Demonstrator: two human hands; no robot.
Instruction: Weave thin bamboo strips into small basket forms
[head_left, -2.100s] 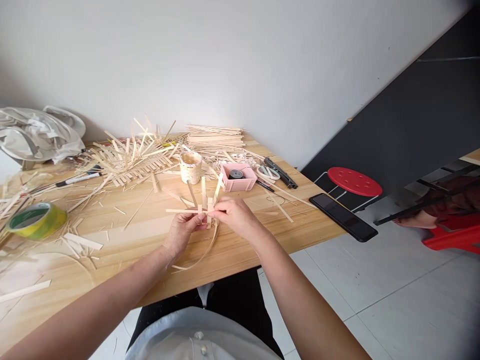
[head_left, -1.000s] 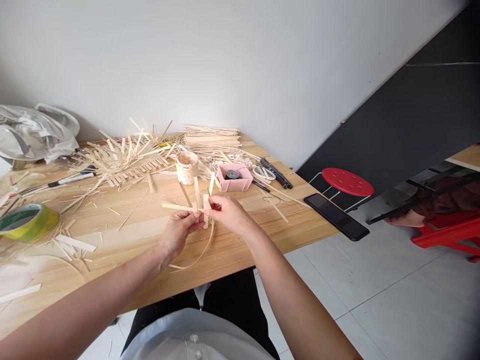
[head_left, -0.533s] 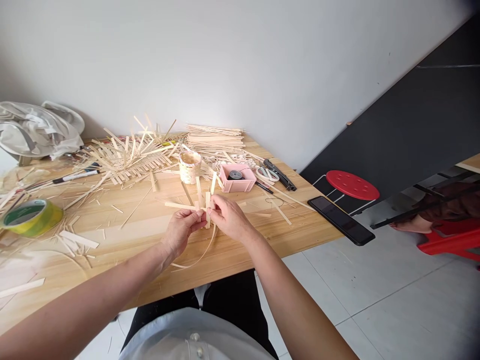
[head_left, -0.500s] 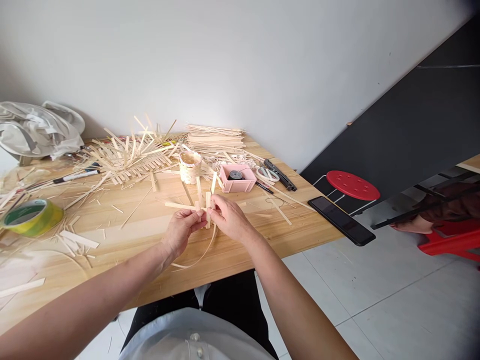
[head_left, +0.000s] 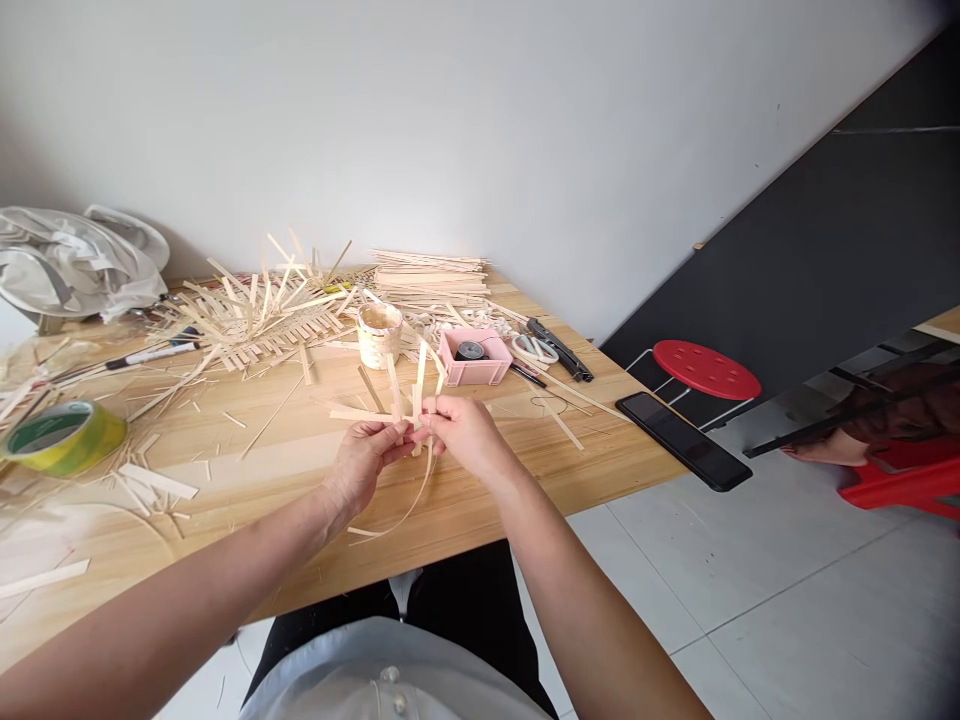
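Observation:
Several pale flat bamboo strips (head_left: 396, 388) cross one another between my hands, above the front half of the table. My left hand (head_left: 369, 455) pinches the crossing from the left, thumb on top. From the right, the closed fingers of my right hand (head_left: 459, 425) grip the strips close to my left fingertips. Some strips stand up and one points left. A long thin strip (head_left: 420, 495) curves down from my hands toward the table's front edge. My fingers hide the point where the strips meet.
Behind my hands stand a small woven cup (head_left: 380, 345) and a pink box (head_left: 475, 358) with a dark spool. Scissors (head_left: 535, 349), a black cutter (head_left: 561, 350) and a phone (head_left: 682, 440) lie to the right. Loose strips (head_left: 247, 315) and a tape roll (head_left: 64, 437) are left.
My right hand has shifted slightly right, its fingers closing lower by my left fingertips. The upright strips lean differently, and the curved strip has moved a little.

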